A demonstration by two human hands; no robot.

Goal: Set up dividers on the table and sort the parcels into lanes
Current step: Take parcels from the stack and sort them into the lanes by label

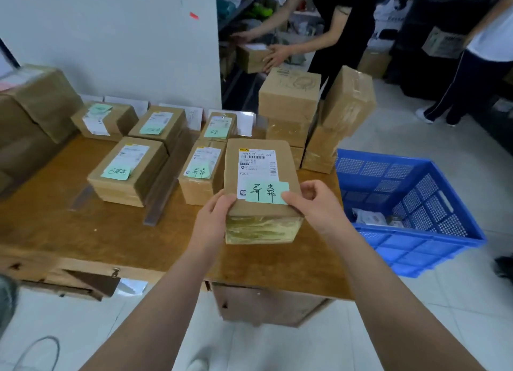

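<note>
Your left hand [213, 220] and right hand [313, 207] each keep a grip on the parcel [261, 165], held over the worktop [83, 232] near its right edge, so a slack pinch could tip it into the blue crate [416, 254].

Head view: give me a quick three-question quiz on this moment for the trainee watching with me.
1. True or false: the left hand and the right hand both grip the held parcel.
2. Where does the blue crate stand? A) on the table; B) on the floor, right of the table; C) under the table.
3. Fill in: the handwritten note stuck on the held parcel is ____ in colour.
Key: 1 true; 2 B; 3 green.
</note>
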